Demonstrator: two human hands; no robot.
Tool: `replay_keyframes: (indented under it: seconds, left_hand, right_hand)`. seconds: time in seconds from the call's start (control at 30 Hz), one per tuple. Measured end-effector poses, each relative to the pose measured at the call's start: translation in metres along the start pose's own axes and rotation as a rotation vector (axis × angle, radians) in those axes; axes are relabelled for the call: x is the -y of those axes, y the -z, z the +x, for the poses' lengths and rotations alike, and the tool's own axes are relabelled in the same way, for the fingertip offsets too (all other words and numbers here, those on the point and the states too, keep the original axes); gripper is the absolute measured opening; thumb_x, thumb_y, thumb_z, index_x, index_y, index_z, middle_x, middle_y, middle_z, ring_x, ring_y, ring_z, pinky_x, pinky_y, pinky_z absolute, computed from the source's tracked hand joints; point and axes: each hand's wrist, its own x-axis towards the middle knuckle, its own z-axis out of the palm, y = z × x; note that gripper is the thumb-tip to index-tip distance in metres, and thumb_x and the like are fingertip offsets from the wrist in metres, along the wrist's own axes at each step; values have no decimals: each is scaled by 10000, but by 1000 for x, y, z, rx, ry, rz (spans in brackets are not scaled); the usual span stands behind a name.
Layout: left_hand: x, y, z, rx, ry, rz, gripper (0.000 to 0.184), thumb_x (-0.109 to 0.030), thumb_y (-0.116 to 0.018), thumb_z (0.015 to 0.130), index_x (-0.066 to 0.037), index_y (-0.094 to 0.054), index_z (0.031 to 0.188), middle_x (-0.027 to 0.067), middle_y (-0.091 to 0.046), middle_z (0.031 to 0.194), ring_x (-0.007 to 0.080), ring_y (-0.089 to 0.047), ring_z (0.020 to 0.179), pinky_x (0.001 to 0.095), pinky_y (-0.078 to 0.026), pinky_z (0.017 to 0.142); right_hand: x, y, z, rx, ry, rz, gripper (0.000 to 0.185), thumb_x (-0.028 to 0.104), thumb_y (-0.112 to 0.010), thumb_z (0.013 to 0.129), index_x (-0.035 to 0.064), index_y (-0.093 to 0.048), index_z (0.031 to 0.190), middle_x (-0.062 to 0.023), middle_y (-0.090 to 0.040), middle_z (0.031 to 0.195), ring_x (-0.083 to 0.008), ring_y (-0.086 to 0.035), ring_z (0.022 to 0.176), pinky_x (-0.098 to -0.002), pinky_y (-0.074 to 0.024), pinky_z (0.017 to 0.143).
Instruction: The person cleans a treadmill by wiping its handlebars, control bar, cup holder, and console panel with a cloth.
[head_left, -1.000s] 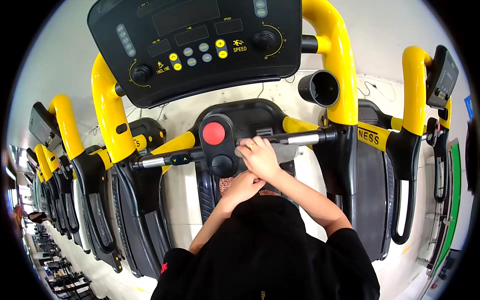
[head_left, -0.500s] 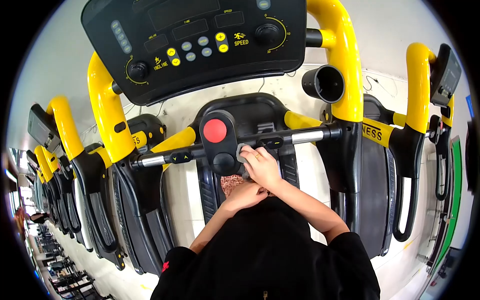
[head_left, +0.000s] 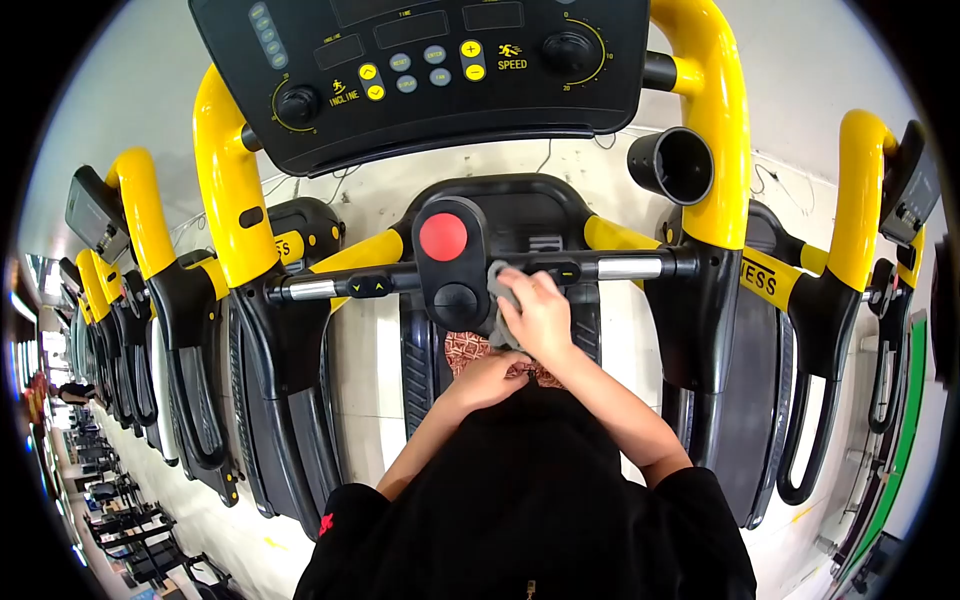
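Near one red button (head_left: 443, 237), the right hand (head_left: 539, 315) has one cloth (head_left: 501, 331) in its curled grip; left hand (head_left: 488, 380) unclear.

Console (head_left: 420, 125) cut off at top edge, upper screen (head_left: 370, 9) with it; grey cloth (head_left: 503, 335) partly covered by right hand (head_left: 541, 315); left hand (head_left: 490, 380): fingertips partly out of sight, hold unreadable; crossbar (head_left: 405, 277) hidden midway behind red-button unit (head_left: 452, 270); black shirt (head_left: 520, 490) cropped by bottom edge; gym machines (head_left: 132, 530), far lower left, too small and blurred to tell apart.
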Motion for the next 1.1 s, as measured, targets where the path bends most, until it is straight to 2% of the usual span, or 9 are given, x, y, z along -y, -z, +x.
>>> replay_keyframes:
  seconds: [0.13,0.23,0.33,0.5,0.63,0.83,0.9,1.03,1.1]
  left_hand:
    - [-7,3,11,26,-14,33,314,-158,-597,818,-16,-580,1097,148,-638,982,265,-626,911,335,-485,807]
    - [-11,-2,16,50,-44,66,314,-163,-603,814,-7,-581,1086,154,-636,980,265,-628,909,330,-488,803]
    - [-13,-10,16,63,-82,22,308,-160,-602,812,-9,-583,1079,152,-637,975,266,-627,915,341,-488,802]
    - [-22,-11,16,134,-64,54,291,-169,-588,820,-2,-584,1058,156,-635,1004,286,-622,925,369,-483,792]
    - [-19,-13,21,182,-34,31,295,-177,-584,819,2,-589,1053,176,-624,1053,328,-596,972,381,-460,833]
    - [-18,-13,15,204,-158,71,325,-184,-588,815,12,-582,1075,195,-607,1084,338,-565,1035,388,-431,884]
    - [-32,-9,9,250,-49,33,332,-190,-592,812,10,-580,1077,198,-602,1091,342,-566,1028,387,-430,885]
    - [-10,-20,19,190,-126,-2,342,-177,-594,810,-2,-569,1103,184,-613,1064,342,-575,1005,383,-436,876]
    - [-19,-12,18,195,16,67,339,-215,-593,815,-15,-574,1088,151,-626,1027,302,-604,950,370,-465,813]
  right_hand:
    - [-4,31,40,-174,-92,-11,279,47,-657,696,47,-600,969,-100,-626,1011,-323,-555,889,-380,-451,789]
    - [-22,27,46,-151,-148,-152,273,78,-638,705,48,-598,973,-97,-621,992,-314,-535,866,-387,-435,788]
    - [-21,12,34,-98,-35,-291,283,136,-627,703,74,-608,978,-62,-602,1043,-287,-509,882,-395,-419,766]
    - [2,-8,27,65,44,-283,354,107,-627,658,61,-613,1008,-49,-572,1090,-267,-508,895,-381,-421,754]
    - [5,-19,10,-102,46,-187,426,65,-631,634,39,-599,1057,-60,-566,1100,-269,-509,858,-356,-453,771]
    - [1,-19,-21,21,-16,-65,450,90,-644,635,88,-602,1082,-27,-562,1154,-260,-509,839,-357,-468,754]
    - [1,-17,-25,44,-44,-59,449,95,-648,638,95,-603,1085,-27,-574,1150,-270,-523,863,-354,-473,764]
    - [6,1,-10,-161,-137,124,418,51,-623,650,63,-599,1067,-107,-590,1102,-305,-538,932,-372,-460,806]
    - [7,16,12,-278,-144,62,411,34,-610,659,48,-595,1069,-121,-582,1110,-315,-527,931,-383,-444,824]
